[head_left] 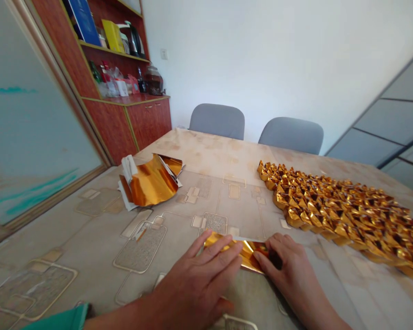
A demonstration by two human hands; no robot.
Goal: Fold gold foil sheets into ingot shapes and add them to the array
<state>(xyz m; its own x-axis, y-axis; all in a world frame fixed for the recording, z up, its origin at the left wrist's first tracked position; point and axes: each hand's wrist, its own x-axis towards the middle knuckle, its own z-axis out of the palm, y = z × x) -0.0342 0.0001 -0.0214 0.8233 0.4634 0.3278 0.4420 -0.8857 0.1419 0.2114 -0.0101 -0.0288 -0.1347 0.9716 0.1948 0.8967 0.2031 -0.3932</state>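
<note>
A strip of gold foil paper lies on the patterned tablecloth in front of me. My left hand rests over its left part, fingers spread and lying flat. At the right end my right hand pinches the foil paper between thumb and bent fingers. Part of the sheet is hidden under both hands. Up and to the left sits a stack of gold foil sheets with white backing, loosely curved. On the right are many folded gold foil pieces, set close together in rows.
The table has a beige patterned cloth. Two grey chairs stand at its far side against a white wall. A reddish wooden cabinet with bottles, boxes and a kettle is at the back left. A frosted panel borders the left.
</note>
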